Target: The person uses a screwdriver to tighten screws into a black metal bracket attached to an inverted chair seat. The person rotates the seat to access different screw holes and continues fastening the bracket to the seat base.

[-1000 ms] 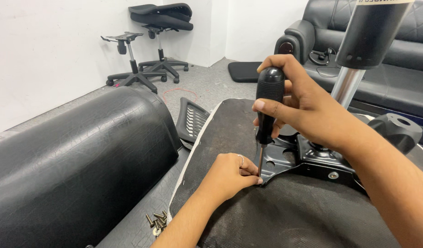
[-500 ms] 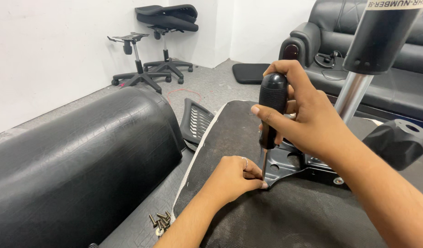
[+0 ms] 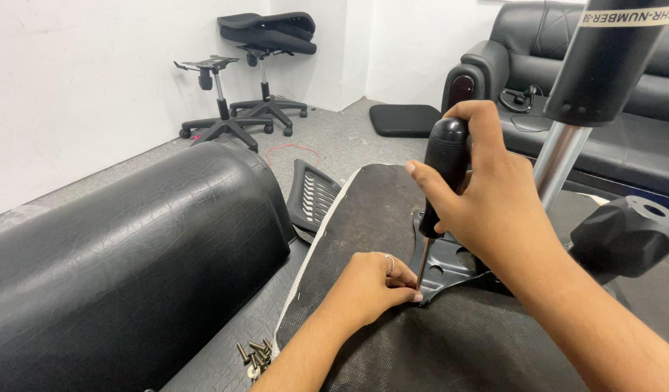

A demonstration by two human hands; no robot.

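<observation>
The right hand (image 3: 494,210) is closed around the black handle of a screwdriver (image 3: 443,181), which stands nearly upright with its thin shaft running down to the corner of a black metal bracket (image 3: 450,265). The bracket lies flat on the underside of a chair seat (image 3: 392,218), a dark, fabric-covered panel turned bottom up. The left hand (image 3: 367,287) rests on the seat just beside the bracket, fingers curled narrow and pinched around the tip of the shaft; a screw there is likely, but it is too small and too covered to tell. To do this well, the shaft should stand square to the bracket, with firm downward pressure from the palm so the tip stays seated, while the left fingers only steady the tip and stay clear of its point. The handle sits directly above the left fingertips, so the tool bridges the two hands, the right high and the left low. A chrome column with a black sleeve (image 3: 596,80) rises from the bracket behind the right wrist, and a black armrest pad (image 3: 625,232) lies to its right. A small heap of loose screws (image 3: 253,356) waits on the floor by the seat's near left edge, beside a large black chair back (image 3: 131,261).
</observation>
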